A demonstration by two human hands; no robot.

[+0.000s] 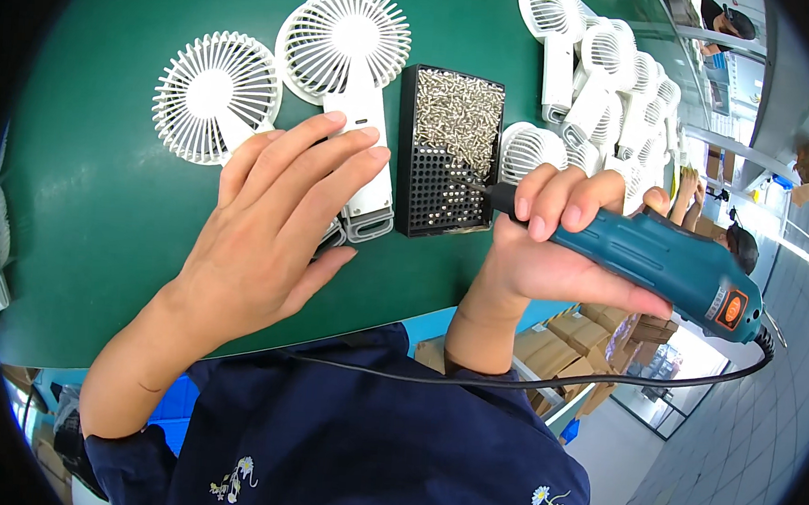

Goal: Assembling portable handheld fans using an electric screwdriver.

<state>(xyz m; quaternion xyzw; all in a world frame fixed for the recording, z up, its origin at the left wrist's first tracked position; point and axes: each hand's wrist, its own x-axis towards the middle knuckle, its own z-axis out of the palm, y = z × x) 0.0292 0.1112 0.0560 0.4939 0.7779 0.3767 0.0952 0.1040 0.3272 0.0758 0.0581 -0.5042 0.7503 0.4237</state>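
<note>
My right hand [562, 248] is closed round a teal electric screwdriver [654, 258], its black nose pointing left. The bit reaches over the lower part of a black screw tray [405, 160], which holds a heap of small silvery screws [460, 108] and a grid of holes, some filled. My left hand [268, 212] lies with fingers stretched across the handles of two white handheld fans. The right-hand fan [362, 111] shows its handle partly under my fingertips; the left-hand fan [212, 97] has its handle mostly hidden beneath the hand.
Several more white fans [610, 71] are piled right of the tray on the green table [89, 261]. A black cord [526, 382] runs from the screwdriver across my front. Cardboard boxes [546, 354] stand below the table's right side. Other people are at the far right.
</note>
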